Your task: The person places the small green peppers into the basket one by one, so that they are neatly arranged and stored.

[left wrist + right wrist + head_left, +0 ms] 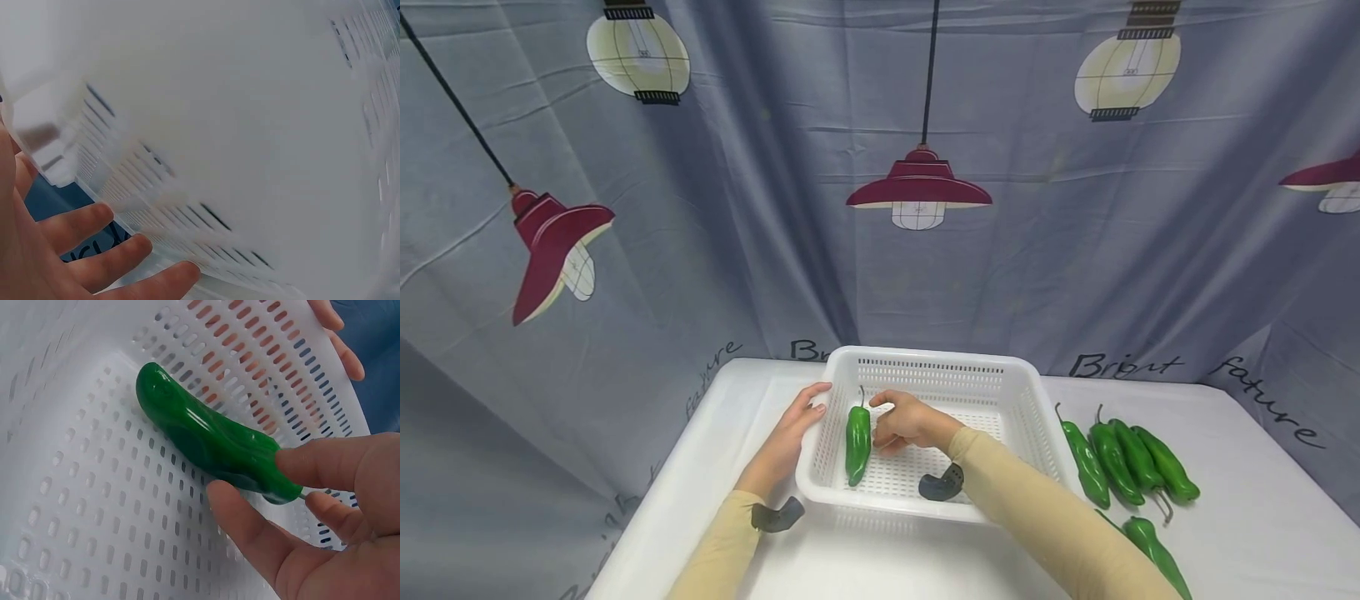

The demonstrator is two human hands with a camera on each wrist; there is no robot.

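Right fingers [247, 531] are spread beside the basket's [940, 382] green pepper [858, 446], left fingers [125, 257] spread at the rim [940, 355].

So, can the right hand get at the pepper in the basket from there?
Yes, it looks that way: the right hand is inside the basket, its fingers right by the pepper, with nothing seen in between. Whether they touch it, I can't tell.

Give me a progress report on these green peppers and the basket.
Done, it seems: one green pepper lies inside the white basket. In hand: the right hand is beside that pepper, touch unclear, while the left hand rests against the basket's side. Left, probably: the loose peppers on the table to the basket's right.
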